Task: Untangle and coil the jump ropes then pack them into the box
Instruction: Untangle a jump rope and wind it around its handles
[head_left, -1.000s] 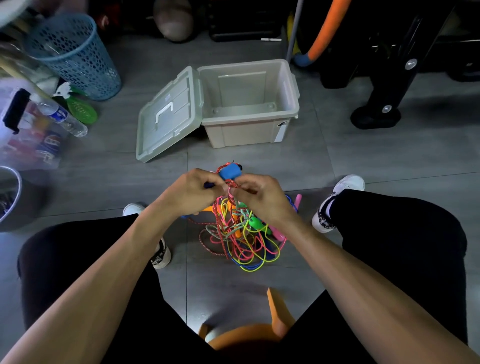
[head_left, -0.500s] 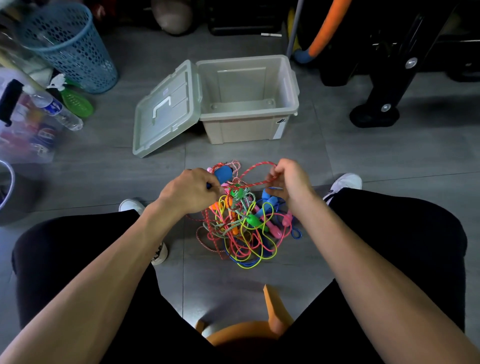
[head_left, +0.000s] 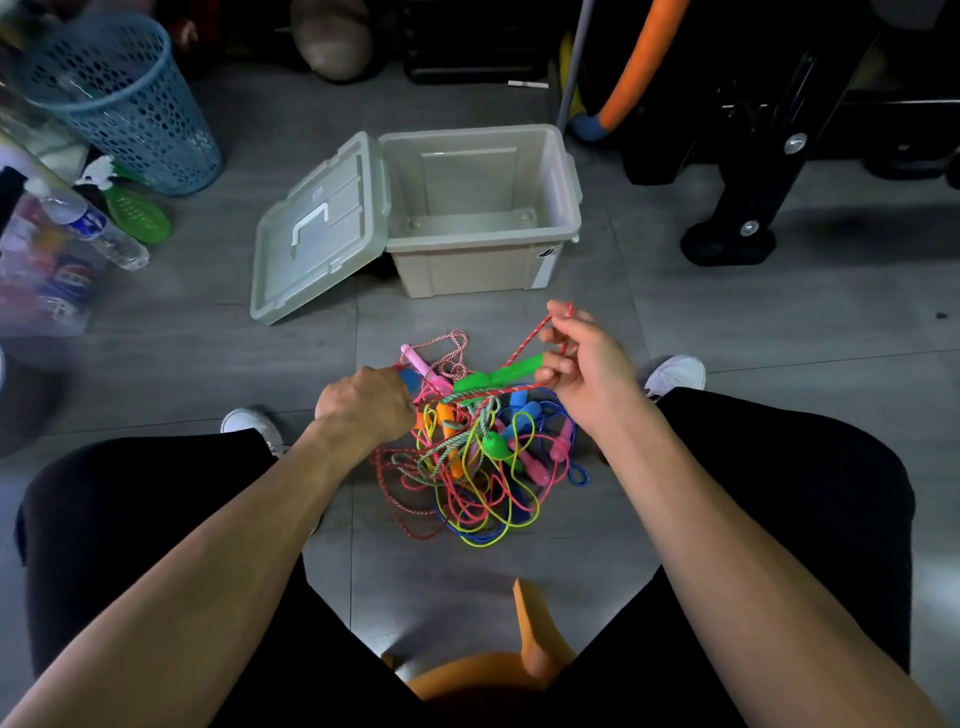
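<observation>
1. A person sits on a low orange stool (head_left: 524, 660) with knees apart, looking down at a grey tiled floor (head_left: 727, 322).
2. A tangle of jump ropes (head_left: 478, 462) lies on the floor between the person's white shoes, in pink, yellow, blue, red and green, with several bright handles mixed in.
3. The left hand (head_left: 363, 405) is curled into a closed grip at the near left edge of the tangle, around a blue handle (head_left: 410, 378) that only just shows past the knuckles.
4. The right hand (head_left: 587, 364) is raised at the far right of the tangle, its thumb and fingers pinching a red braided rope (head_left: 524, 345). That rope runs from the fingers down into the pile.
5. A green handle (head_left: 498, 375) lies slantwise just beside the right hand's fingers; whether they touch it cannot be told.
6. The box (head_left: 566, 171), pale grey plastic, stands on the floor just beyond the ropes, with nothing inside it. Its lid (head_left: 322, 228) hangs open to the left, resting on the floor.
7. At far left stand a blue perforated basket (head_left: 119, 98) and a plastic water bottle (head_left: 88, 223).
</observation>
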